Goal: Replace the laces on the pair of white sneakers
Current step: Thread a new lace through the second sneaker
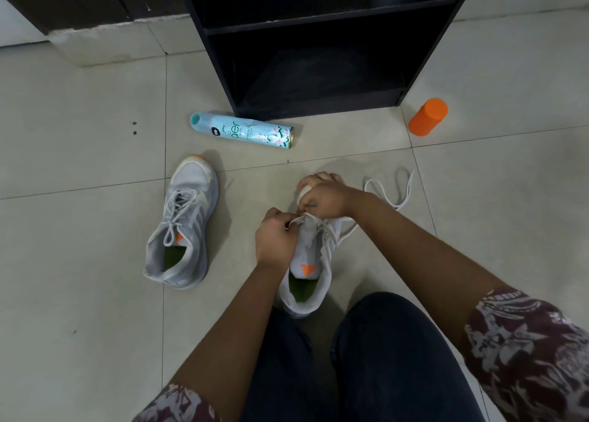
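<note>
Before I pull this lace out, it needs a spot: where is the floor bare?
Bare tile: left of the laced sneaker, and right of the loose lace, nearer than the orange container. Crowded around the held sneaker.

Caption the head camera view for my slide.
Left hand and right hand pinch the lace on one sneaker; the other sneaker lies laced nearby.

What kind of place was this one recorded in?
Most likely a room or entryway in a home, with the person sitting on the floor: a pale tiled floor, a black open shelf unit standing on it, and an air freshener can lying near a white sneaker.
</note>
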